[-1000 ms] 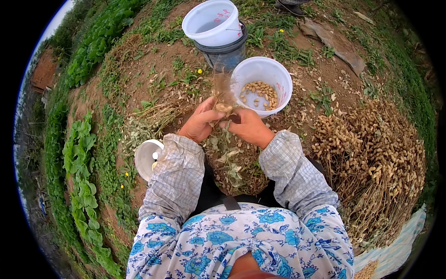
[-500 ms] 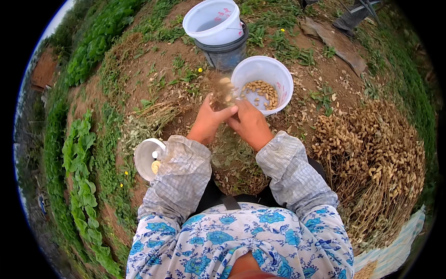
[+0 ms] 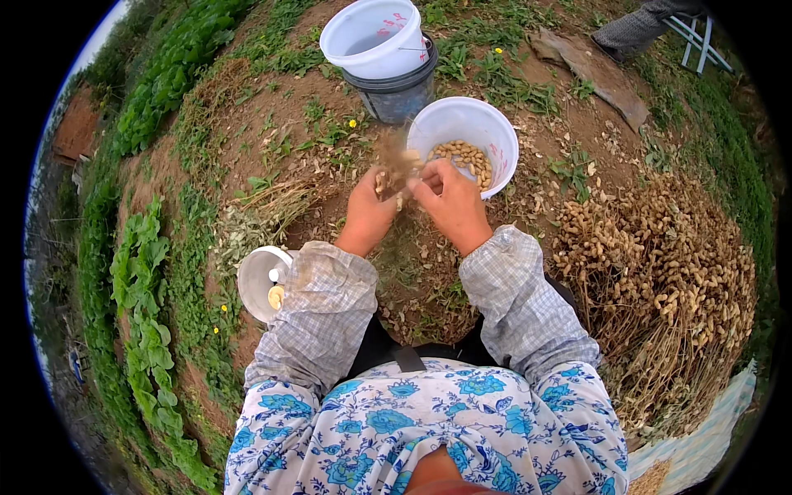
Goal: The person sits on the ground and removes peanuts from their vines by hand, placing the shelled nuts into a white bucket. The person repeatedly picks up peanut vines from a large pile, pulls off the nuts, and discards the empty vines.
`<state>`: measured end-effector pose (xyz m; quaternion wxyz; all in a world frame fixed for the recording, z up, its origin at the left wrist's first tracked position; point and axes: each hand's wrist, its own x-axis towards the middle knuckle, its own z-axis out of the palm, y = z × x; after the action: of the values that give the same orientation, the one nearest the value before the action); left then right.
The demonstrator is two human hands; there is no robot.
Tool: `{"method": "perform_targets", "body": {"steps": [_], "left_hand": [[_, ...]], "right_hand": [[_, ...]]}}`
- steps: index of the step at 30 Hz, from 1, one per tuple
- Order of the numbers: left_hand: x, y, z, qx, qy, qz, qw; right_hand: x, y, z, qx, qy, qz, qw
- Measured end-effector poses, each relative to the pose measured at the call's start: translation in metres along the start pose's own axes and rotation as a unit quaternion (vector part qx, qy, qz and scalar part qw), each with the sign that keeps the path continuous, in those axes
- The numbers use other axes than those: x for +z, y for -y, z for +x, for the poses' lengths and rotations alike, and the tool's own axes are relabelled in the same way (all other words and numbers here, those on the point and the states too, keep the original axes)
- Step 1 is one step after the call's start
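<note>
My left hand point(image 3: 369, 210) is closed round a dried peanut plant point(image 3: 393, 161), whose roots and pods blur upward in front of me. Beside it, my right hand point(image 3: 450, 206) pinches at the pods of the same plant, its fingertips partly hidden. Just beyond both hands stands a white bucket point(image 3: 503, 132) with several peanuts point(image 3: 458, 153) on its bottom, partly behind my right hand. A large heap of dried plants with pods attached point(image 3: 656, 264) lies to my right. Some pale stalks and withered leaves point(image 3: 264, 214) lie to the left of my hands.
A white bucket point(image 3: 346, 37) sits inside a dark one point(image 3: 392, 95) at the top. A small white container point(image 3: 256, 285) is by my left sleeve. Leafy plants point(image 3: 140, 313) line the left. Top right: a person's leg point(image 3: 635, 33), folding stool point(image 3: 693, 45), ragged sack point(image 3: 594, 78).
My hands have shifted slightly right, and my right hand has moved up beside the bucket's rim while working at the plant. Another person's leg and a folding stool have come into view at top right.
</note>
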<state>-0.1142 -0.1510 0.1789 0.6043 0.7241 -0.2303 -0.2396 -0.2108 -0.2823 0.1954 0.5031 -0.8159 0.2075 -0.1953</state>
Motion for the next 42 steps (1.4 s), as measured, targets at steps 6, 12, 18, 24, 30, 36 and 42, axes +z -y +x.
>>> {"method": "perform_targets", "body": {"steps": [6,12,18,24,30,36,42], "left_hand": [[-0.001,-0.003,-0.001,-0.016,0.037,0.012,0.999],[-0.02,-0.001,0.009,-0.046,-0.022,-0.036,0.998],[-0.011,-0.009,0.005,-0.035,0.026,0.011,0.999],[-0.002,-0.022,-0.003,-0.051,0.075,0.073,0.993],[-0.009,-0.02,0.0,-0.04,0.113,0.065,0.991],[-0.017,-0.019,-0.001,-0.055,0.203,-0.066,0.976],[-0.024,-0.031,-0.002,-0.067,0.27,-0.062,0.959]], "right_hand": [[0.0,-0.019,0.006,0.037,0.049,0.101,0.993],[-0.043,0.001,0.012,0.168,0.139,0.252,0.943],[-0.03,-0.001,0.01,0.153,0.095,0.392,0.902],[-0.008,-0.015,0.013,0.01,0.003,0.142,0.99],[-0.004,-0.028,0.016,-0.149,-0.025,0.048,0.987],[-0.041,-0.001,0.017,0.086,0.186,0.248,0.947],[-0.053,0.0,0.016,0.126,0.279,0.362,0.88]]}}
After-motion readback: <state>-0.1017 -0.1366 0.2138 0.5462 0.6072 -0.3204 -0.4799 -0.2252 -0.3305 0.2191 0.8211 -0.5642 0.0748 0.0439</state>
